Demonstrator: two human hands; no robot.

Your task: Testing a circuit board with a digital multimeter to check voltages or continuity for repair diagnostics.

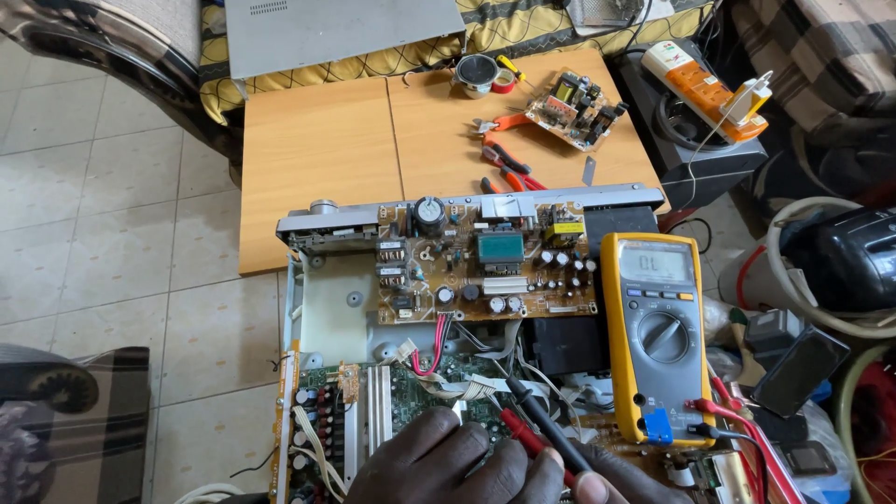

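At the near edge, one hand point(439, 462) lies over the green board point(411, 392) of the opened chassis point(327, 308), and beside it a second hand point(597, 481), mostly cut off by the frame, has its fingers closed on the black probe point(541, 420) and the red probe point(523, 437). Which hand is left or right I cannot tell. Both tips point far-left onto the board; the yellow multimeter point(658, 336) lies just right, and pliers point(504, 159) are on the far tabletop point(317, 159).

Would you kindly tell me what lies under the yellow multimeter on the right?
The yellow multimeter rests on the opened device's chassis, over a black block and a brown circuit board near its red lead. Whatever sits directly beneath its body is covered.
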